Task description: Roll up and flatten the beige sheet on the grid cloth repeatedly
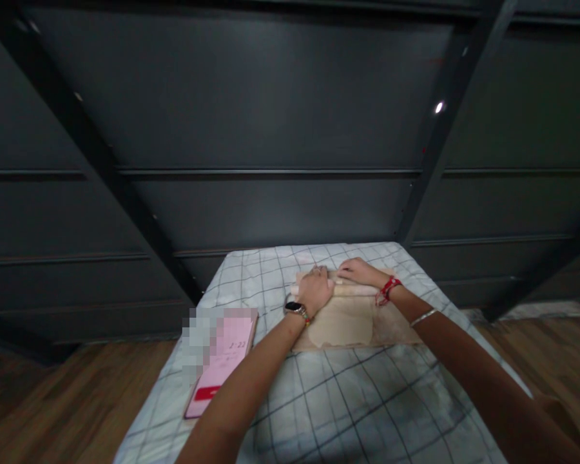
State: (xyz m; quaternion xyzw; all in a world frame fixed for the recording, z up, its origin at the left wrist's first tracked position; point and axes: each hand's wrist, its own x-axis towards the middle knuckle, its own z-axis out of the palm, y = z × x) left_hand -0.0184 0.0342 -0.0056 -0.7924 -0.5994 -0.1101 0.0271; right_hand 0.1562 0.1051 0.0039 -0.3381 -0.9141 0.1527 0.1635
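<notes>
A pale wooden rolling pin (352,290) lies across the far end of a flat sheet of dough (342,321). The dough rests on a light wooden board (395,325) set on a checked cloth. My left hand (314,288) presses down on the pin's left part, fingers curled over it, a watch on the wrist. Over the pin's middle lies my right hand (360,270), fingers laid across it, with red thread and a thin bangle on that arm.
A white checked cloth (328,399) covers the table. A phone (222,361) with a pink timer screen lies left of the board, beside a blurred patch. A dark panelled wall with slanted metal beams (444,122) stands behind. Wooden floor (67,399) lies on both sides.
</notes>
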